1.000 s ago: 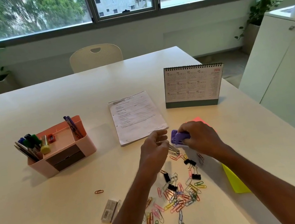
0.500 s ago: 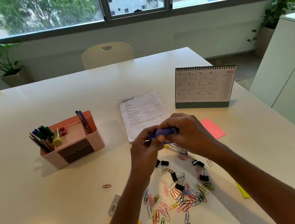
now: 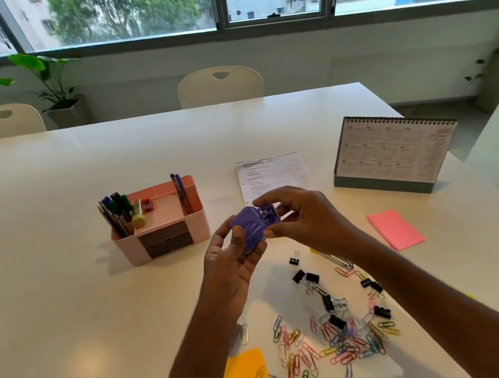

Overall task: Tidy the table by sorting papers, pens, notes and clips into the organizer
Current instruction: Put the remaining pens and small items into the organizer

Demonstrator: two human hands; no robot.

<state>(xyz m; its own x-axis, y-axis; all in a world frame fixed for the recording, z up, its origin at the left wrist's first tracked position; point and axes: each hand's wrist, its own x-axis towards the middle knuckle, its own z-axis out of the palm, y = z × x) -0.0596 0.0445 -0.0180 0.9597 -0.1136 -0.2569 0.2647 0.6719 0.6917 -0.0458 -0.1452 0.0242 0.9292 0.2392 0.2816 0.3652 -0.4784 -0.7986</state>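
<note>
Left grip (image 3: 233, 263) cradles purple stapler (image 3: 253, 228) above worktop (image 3: 59, 289); my right grip (image 3: 305, 219) pinches its far end. Paper clips (image 3: 331, 341) below, organizer (image 3: 161, 224) left.

No text can be read. The calendar (image 3: 393, 153) shows small month grids and a red mark at its top right; the paper (image 3: 272, 173) has printed lines, all too blurred.
</note>
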